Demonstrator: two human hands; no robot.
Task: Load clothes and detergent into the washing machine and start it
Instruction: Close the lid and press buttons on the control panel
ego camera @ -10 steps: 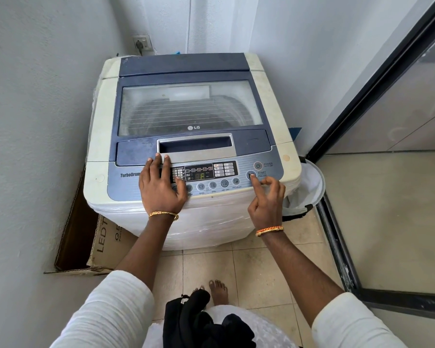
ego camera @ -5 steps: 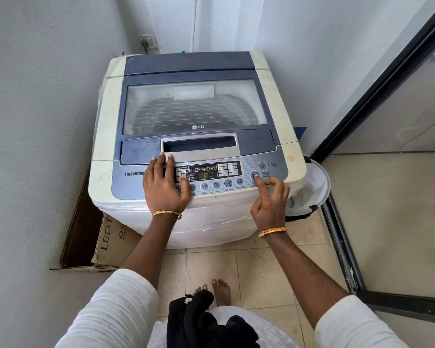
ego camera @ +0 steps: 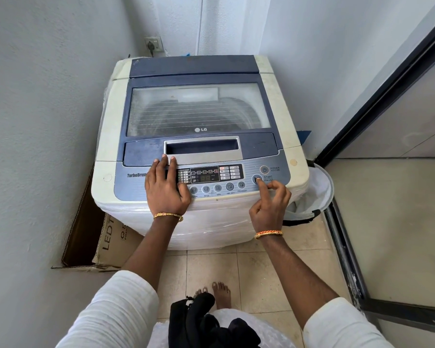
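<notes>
Start step: right hand (ego camera: 269, 209) curled, index tip on START/PAUSE button (ego camera: 257, 179); left hand (ego camera: 166, 189) flat and open on control panel (ego camera: 274, 183) of washing machine (ego camera: 106, 136), lid (ego camera: 199, 109) closed. Next I press firmly, then check display (ego camera: 206, 178).

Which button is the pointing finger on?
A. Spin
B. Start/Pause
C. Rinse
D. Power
B. The right hand has its index finger on the round Start/Pause button, just below the power button, while the left hand lies flat on the panel.
</notes>
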